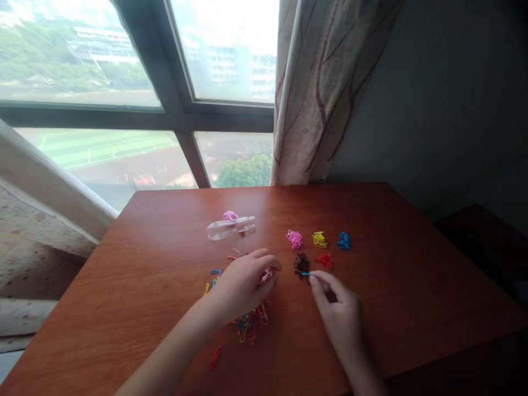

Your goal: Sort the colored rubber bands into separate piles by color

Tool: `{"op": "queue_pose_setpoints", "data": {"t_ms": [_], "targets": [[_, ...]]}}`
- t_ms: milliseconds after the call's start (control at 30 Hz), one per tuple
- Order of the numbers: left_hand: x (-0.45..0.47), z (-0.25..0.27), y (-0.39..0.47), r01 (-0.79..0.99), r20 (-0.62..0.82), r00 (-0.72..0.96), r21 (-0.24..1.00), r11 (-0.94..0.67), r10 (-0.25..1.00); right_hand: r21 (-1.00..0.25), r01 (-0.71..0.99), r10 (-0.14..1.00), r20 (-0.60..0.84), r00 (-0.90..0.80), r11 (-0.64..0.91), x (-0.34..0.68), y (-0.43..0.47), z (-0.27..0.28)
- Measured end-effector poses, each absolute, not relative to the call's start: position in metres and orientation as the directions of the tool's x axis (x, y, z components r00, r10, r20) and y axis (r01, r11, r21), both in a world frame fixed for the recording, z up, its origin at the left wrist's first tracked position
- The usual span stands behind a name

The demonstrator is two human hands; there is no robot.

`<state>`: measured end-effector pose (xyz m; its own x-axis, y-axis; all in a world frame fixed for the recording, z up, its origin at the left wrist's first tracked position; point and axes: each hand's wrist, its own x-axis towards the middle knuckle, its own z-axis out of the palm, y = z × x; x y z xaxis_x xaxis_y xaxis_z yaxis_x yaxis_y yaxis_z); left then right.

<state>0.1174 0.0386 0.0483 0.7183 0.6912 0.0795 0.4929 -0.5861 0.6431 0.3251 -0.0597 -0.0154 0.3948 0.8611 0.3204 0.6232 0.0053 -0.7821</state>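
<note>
My right hand (338, 308) pinches a small blue elastic band (305, 274) between thumb and forefinger, at the near edge of a black heap of bands (301, 262). My left hand (249, 283) hovers over a mixed pile of coloured bands (247, 322), fingers curved, with a gap between thumb and fingertips. Part of that pile is hidden beneath it. Sorted heaps lie to the right: pink bands (295, 238), yellow bands (319, 238), blue bands (344, 241) and red bands (325, 260).
A clear plastic container (225, 229) with a pink piece (230, 216) lies behind the pile. One red band (215, 357) sits apart near the front of the wooden table (136, 286). A window (231, 55) and a curtain (317, 93) stand beyond the back edge.
</note>
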Motion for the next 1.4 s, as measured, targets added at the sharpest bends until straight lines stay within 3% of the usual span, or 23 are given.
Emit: {"op": "queue_pose_setpoints", "data": {"t_ms": [167, 333, 533, 1100, 1267, 1400], "targets": [[0.074, 0.046, 0.048, 0.533, 0.092, 0.616, 0.683, -0.500, 0.782, -0.665, 0.729, 0.787, 0.361, 0.500, -0.159, 0.403, -0.025, -0.017], [0.031, 0.031, 0.047, 0.602, 0.089, 0.436, 0.711, -0.364, 0.895, -0.535, 0.817, 0.791, 0.397, 0.466, -0.214, 0.453, 0.003, -0.026], [0.000, 0.020, 0.038, 0.666, 0.084, 0.302, 0.694, -0.273, 0.950, -0.551, 0.806, 0.803, 0.367, 0.469, -0.218, 0.460, 0.002, -0.041], [-0.002, 0.015, 0.029, 0.696, 0.042, 0.400, 0.637, -0.333, 0.915, -0.609, 0.756, 0.749, 0.380, 0.543, -0.239, 0.451, -0.005, -0.034], [0.000, 0.018, 0.029, 0.717, 0.002, 0.425, 0.610, -0.338, 0.905, -0.643, 0.758, 0.763, 0.433, 0.480, -0.112, 0.406, -0.020, -0.015], [0.001, 0.022, 0.028, 0.710, -0.039, 0.463, 0.614, -0.344, 0.886, -0.687, 0.724, 0.839, 0.425, 0.339, 0.055, 0.356, -0.036, -0.009]]}}
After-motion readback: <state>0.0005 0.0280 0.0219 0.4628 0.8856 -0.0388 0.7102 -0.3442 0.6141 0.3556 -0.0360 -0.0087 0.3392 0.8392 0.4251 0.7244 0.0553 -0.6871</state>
